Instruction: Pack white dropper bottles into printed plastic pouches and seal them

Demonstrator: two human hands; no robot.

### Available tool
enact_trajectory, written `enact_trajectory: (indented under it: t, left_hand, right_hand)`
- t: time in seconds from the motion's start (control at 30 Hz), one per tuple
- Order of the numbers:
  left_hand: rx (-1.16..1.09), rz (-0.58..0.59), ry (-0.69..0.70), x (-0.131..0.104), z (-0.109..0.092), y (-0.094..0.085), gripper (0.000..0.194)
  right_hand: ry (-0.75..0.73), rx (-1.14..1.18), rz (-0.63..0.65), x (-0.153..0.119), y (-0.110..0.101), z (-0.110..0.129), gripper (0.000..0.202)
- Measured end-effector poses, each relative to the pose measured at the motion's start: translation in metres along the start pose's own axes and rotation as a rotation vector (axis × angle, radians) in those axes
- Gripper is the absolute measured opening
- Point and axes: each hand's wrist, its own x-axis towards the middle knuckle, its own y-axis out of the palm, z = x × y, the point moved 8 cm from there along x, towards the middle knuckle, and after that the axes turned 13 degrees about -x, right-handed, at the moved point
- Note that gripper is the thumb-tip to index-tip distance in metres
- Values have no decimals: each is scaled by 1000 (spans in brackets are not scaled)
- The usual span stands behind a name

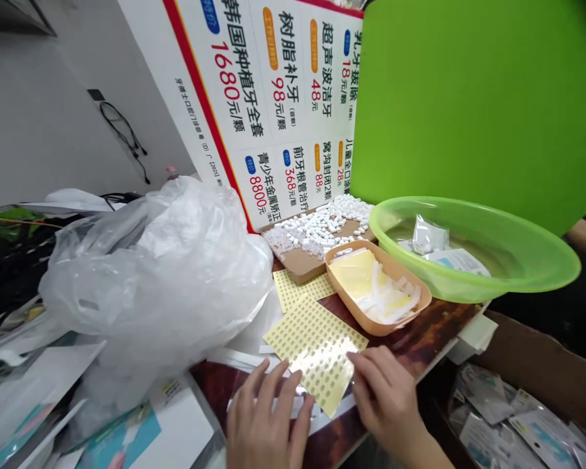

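Note:
A yellow sheet of small round stickers (312,342) lies on the table in front of me, glossy with reflected light. My right hand (388,394) is at its right edge, fingers bent and closed on the sheet's margin. Fingers spread, my left hand (271,417) rests palm down at the sheet's lower left. Under the fingertips and below the sheet runs a clear and whitish plastic strip (325,417), partly covered. A second yellow sticker sheet (293,291) lies behind the first, tucked against a cardboard tray (305,264) of small white pieces (322,225).
An orange plastic box (364,324) holds yellow and white backing scraps. Behind it is a green basin (517,273) with packets. A big clear plastic bag (176,273) bulges at left beside printed cards (141,430). At lower right, a carton (542,345) holds bagged packets. A price board (273,85) stands behind.

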Motion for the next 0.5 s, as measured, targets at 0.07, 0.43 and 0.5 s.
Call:
enact_trajectory:
  t: [0.07, 0.43, 0.5]
  left_hand:
    - [117, 101, 65, 1, 0, 17, 34]
    - [70, 332, 39, -8, -3, 45, 35]
    - [60, 326, 31, -5, -5, 43, 34]
  right_hand:
    - [-58, 1, 126, 2, 16, 10, 25]
    - [24, -113, 418, -2, 42, -3, 23]
    - [26, -108, 392, -2, 41, -2, 22]
